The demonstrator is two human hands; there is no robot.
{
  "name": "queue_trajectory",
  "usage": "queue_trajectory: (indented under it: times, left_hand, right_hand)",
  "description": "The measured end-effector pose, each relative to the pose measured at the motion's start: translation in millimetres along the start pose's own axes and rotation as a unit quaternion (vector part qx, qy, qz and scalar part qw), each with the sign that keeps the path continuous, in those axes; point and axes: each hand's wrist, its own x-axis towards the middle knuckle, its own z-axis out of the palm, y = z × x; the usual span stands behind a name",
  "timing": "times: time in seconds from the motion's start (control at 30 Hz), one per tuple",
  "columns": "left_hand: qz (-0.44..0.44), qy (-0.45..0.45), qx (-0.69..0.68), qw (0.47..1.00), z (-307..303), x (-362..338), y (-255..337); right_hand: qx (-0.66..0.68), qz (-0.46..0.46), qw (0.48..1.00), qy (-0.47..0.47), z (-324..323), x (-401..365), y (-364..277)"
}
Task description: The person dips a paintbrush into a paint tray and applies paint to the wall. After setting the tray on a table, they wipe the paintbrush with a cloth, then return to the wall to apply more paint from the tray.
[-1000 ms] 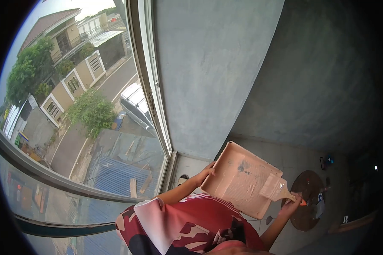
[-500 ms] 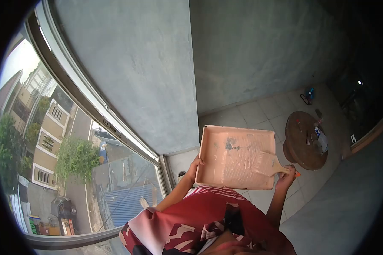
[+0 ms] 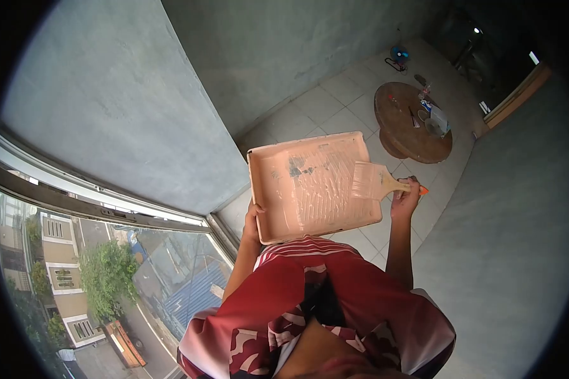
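Observation:
A paint tray [image 3: 278,221] coated in peach paint is held in front of my body, tilted a little. My left hand [image 3: 252,222] grips its left edge, with the thumb over the rim. In my right hand [image 3: 406,197] is a wide paintbrush [image 3: 385,182] with a wooden handle and an orange tip. Its bristles, covered in peach paint, lie over the right side of the tray's ridged part. Grey patches show through the paint near the tray's middle.
A round brown table [image 3: 398,129] with small items on it stands on the tiled floor. A small blue fan [image 3: 398,55] sits by the far wall. To my left, a large window [image 3: 107,224] looks down on a street; a grey wall [image 3: 509,208] rises on my right.
My view has turned, so the tray, table and fan appear further up and left. The brush has shifted to the tray's right edge, still in my right hand.

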Motion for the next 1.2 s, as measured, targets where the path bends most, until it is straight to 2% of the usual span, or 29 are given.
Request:
queue_trajectory:
  times: [0.17,0.27,0.33,0.57,0.63,0.67,0.7,0.73,0.77,0.8,0.83,0.9,0.97,1.0,1.07,1.13,1.2]
  left_hand:
    - [-0.018,-0.026,0.001,0.999,-19,14,-4]
    - [0.033,-0.009,0.002,0.999,1,2,-5]
    - [-0.01,-0.008,-0.004,1.0,-3,2,-1]
    - [0.022,0.004,0.015,1.0,-52,32,-17]
    - [0.006,0.013,0.008,1.0,-17,10,-7]
    - [0.002,0.01,0.017,1.0,6,-7,-3]
    - [-0.015,0.032,0.018,0.999,2,-6,-5]
    - [0.072,0.001,0.068,0.995,-1,-1,-10]
    - [0.061,-0.015,0.064,0.996,29,-23,1]
    - [0.067,-0.023,0.077,0.995,22,-18,-4]
    - [0.089,-0.051,0.071,0.992,16,-10,-10]
    - [0.113,-0.05,0.071,0.99,23,-15,-13]
    - [0.145,-0.052,0.062,0.986,28,-19,-17]
    - [0.158,-0.037,0.07,0.984,35,-27,-18]
    - [0.176,-0.023,0.073,0.981,40,-38,-21]
    - [0.173,-0.01,0.047,0.984,38,-47,-23]
    - [0.207,-0.016,0.04,0.977,43,-60,-24]
  right_hand:
    - [0.021,-0.026,0.999,-0.04,-15,2,-2]
    - [-0.018,-0.044,0.999,-0.022,-19,-2,-8]
    - [-0.024,-0.051,0.998,-0.031,-18,-5,-9]
    - [0.009,-0.037,0.998,-0.045,-36,1,-7]
    - [0.021,-0.003,1.0,-0.001,-16,-6,-13]
    - [0.014,0.002,0.999,-0.038,-23,-4,-11]
    - [-0.019,-0.001,0.999,-0.044,-9,-12,-21]
    - [-0.112,-0.015,0.989,-0.096,-6,-13,-28]
    - [-0.188,-0.025,0.974,-0.124,-1,-12,-35]
    - [-0.261,-0.026,0.955,-0.138,15,-22,-47]
    - [-0.275,-0.028,0.947,-0.165,21,-23,-46]
    - [-0.286,-0.037,0.935,-0.208,44,-16,-49]
    - [-0.277,-0.036,0.894,-0.351,70,-8,-58]
    - [-0.275,-0.039,0.89,-0.362,87,-4,-66]
    - [-0.314,-0.084,0.773,-0.545,134,2,-92]
    - [-0.321,-0.153,0.673,-0.648,191,-5,-130]
    - [-0.263,-0.258,0.587,-0.721,248,-15,-170]
